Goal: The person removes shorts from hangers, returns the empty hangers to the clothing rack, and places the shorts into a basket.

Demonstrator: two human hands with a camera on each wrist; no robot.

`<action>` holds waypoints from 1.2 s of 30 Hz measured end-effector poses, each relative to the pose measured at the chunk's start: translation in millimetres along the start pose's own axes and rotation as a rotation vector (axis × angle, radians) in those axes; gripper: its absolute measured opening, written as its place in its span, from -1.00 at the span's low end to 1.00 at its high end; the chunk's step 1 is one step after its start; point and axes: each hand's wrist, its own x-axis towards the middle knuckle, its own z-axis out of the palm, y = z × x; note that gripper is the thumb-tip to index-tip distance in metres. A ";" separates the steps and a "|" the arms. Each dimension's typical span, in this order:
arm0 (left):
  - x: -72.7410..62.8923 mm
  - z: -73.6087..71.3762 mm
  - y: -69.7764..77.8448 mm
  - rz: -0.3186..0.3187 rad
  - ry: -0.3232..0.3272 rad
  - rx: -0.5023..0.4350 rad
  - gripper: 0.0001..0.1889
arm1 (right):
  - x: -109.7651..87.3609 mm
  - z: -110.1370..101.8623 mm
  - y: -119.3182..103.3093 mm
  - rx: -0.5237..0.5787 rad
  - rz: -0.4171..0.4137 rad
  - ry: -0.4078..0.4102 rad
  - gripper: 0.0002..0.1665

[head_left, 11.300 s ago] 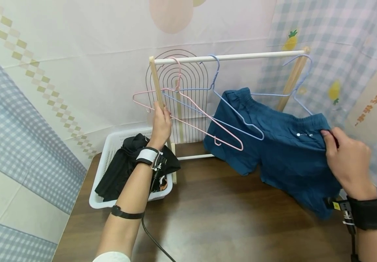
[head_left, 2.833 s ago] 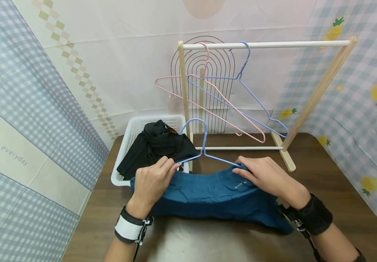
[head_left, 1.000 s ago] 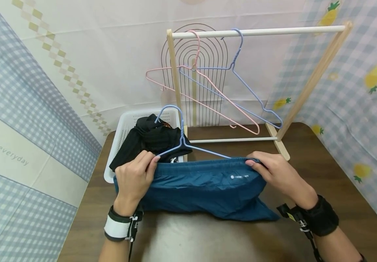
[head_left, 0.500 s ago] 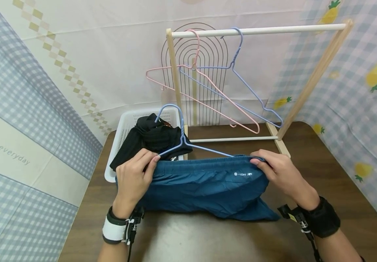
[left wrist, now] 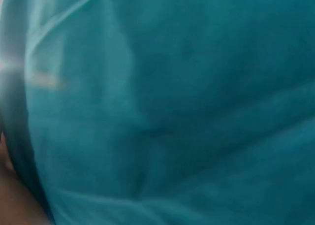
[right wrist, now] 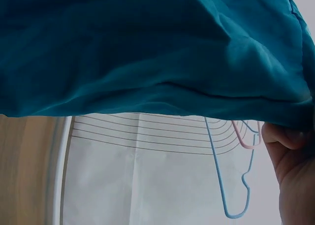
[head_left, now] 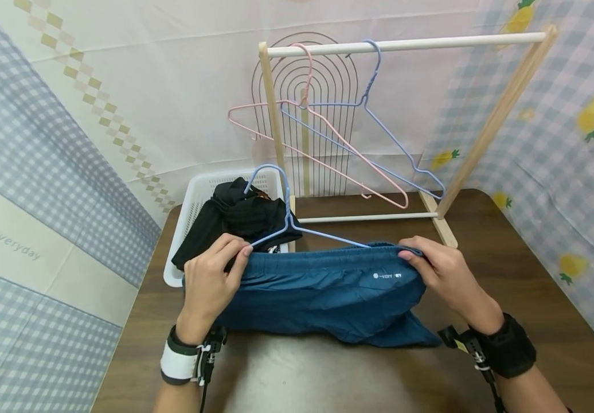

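Observation:
Teal-blue shorts [head_left: 317, 292] hang stretched between both hands over the table, their waistband uppermost. A blue clothes hanger [head_left: 288, 215] rises from the waistband with its hook pointing left; its lower part is hidden in the shorts. My left hand [head_left: 211, 281] pinches the hanger's left arm together with the left side of the waistband. At the right end of the waistband, my right hand [head_left: 444, 272] pinches the fabric between thumb and fingers. Shorts fabric [left wrist: 172, 97] fills the left wrist view. In the right wrist view, the right hand [right wrist: 295, 161] grips the shorts' edge.
A garment rack [head_left: 405, 45] stands at the back, carrying a pink hanger [head_left: 348, 143] and another blue hanger [head_left: 390, 135]. Left of it, a white basket [head_left: 186, 223] holds black clothing [head_left: 245, 215]. A wire arch stand [head_left: 338, 115] is behind the rack on the wooden table [head_left: 508, 275].
Earlier the left hand held the rack post while the right held the shorts. Since then the hanger has gone into the waistband; lately the right hand has shifted slightly right, stretching it.

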 end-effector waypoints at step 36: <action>0.3 18.3 -15.0 0.126 0.383 0.044 -0.58 | -20.1 13.2 -11.1 0.145 0.241 0.250 -0.81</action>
